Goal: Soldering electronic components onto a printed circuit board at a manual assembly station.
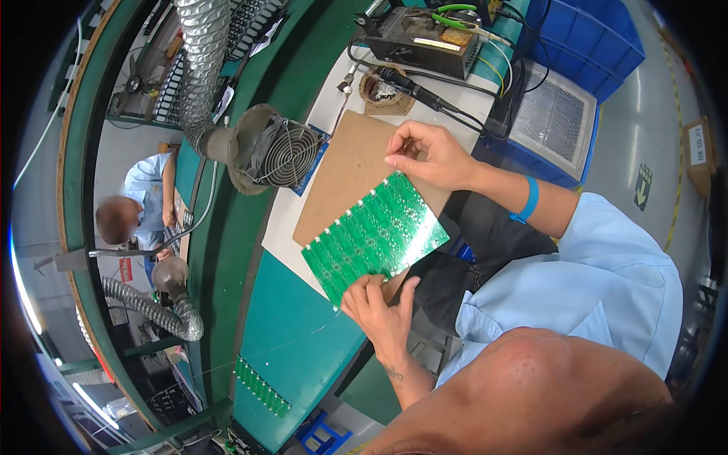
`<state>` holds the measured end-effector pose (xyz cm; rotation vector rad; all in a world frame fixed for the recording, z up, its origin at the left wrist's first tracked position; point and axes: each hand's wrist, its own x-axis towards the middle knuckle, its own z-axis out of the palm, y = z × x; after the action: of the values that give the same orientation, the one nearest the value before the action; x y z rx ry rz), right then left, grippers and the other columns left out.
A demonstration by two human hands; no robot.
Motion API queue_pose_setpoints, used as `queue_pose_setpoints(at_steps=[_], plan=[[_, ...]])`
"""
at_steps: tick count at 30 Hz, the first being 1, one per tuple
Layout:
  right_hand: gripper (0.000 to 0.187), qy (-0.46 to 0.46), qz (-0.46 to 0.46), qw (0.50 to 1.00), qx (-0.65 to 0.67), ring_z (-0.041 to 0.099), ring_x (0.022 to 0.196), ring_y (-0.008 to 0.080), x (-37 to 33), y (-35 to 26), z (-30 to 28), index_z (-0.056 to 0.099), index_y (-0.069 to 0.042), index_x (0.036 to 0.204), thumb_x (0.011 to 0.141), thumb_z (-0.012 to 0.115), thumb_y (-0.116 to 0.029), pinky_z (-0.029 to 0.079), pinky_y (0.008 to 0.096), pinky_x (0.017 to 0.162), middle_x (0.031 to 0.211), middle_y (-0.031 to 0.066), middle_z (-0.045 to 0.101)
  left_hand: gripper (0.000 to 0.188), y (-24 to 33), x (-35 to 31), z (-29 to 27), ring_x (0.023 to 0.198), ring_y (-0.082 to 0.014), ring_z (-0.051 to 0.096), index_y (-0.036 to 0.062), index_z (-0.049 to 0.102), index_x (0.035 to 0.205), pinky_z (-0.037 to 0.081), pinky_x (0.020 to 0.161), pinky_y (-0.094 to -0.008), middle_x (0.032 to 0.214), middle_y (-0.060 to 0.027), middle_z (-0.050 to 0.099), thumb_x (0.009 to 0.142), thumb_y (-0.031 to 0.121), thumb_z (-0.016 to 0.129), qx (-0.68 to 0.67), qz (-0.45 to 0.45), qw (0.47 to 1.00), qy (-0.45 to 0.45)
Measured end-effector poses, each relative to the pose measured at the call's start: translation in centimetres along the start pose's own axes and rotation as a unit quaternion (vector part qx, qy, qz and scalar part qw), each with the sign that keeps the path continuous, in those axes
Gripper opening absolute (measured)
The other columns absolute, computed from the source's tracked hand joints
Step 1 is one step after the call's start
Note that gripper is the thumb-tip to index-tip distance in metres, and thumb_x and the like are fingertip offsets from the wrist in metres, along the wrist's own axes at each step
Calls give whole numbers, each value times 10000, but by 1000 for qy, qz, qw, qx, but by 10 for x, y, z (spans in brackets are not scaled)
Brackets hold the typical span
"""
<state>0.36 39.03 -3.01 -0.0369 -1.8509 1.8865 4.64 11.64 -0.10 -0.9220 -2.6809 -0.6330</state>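
A green circuit board panel (364,239), with a row of small pale parts along its far edge, lies tilted over a brown board (341,171). At its near left edge is my left hand (379,315), the fingers curled over the rim and the thumb apart from them. By the panel's far right corner, my right hand (431,155) has its thumb and forefinger pinched together. Whether anything small sits between those fingertips is too fine to make out. A blue band (528,199) circles my right wrist.
Beyond the brown board stands a fan (292,154) at a duct mouth. A soldering iron handle (402,80) lies by a black box-shaped unit (417,45). Another green board strip (262,388) rests on the teal mat (292,334). Blue crates (588,42) stand right; a co-worker (148,189) sits left.
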Motion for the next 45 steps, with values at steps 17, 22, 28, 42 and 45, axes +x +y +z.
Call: queue_pose_setpoints(at_steps=[17,22,28,42,45], plan=[[146,-1,-23,1000,11,564,699,96,3,2,-4,621,12,1026,880,616,7,467,218,629,838,43,645,308,2,-16,-29,852,-220,508,91,650,1034,397,850,-391,947,-34,566,743,44,740,65,74,995,23],[146,3,-20,1000,-8,559,683,100,2,4,-2,632,12,1029,889,602,-17,451,225,608,832,38,654,212,-19,13,-44,854,-235,547,67,648,1022,433,811,-385,983,-56,612,814,68,688,92,136,982,94],[147,24,-45,998,-48,537,634,109,4,4,-2,650,10,1004,883,584,-43,419,242,564,814,24,667,130,-31,45,-63,810,-270,596,39,640,1011,468,775,-390,989,-103,661,910,112,601,81,171,969,160],[207,-27,82,996,23,595,772,73,1,16,5,679,2,1115,927,644,-76,482,176,710,942,36,683,227,-79,50,-98,787,-62,606,24,612,1073,484,685,-194,966,-31,671,1000,236,581,-520,-292,770,229],[211,-34,56,998,11,593,791,72,1,15,2,674,18,1127,936,636,-63,474,166,706,963,51,687,252,-79,34,-85,786,-74,628,32,605,1077,504,665,-202,977,-49,675,1013,270,553,-529,-329,749,226]])
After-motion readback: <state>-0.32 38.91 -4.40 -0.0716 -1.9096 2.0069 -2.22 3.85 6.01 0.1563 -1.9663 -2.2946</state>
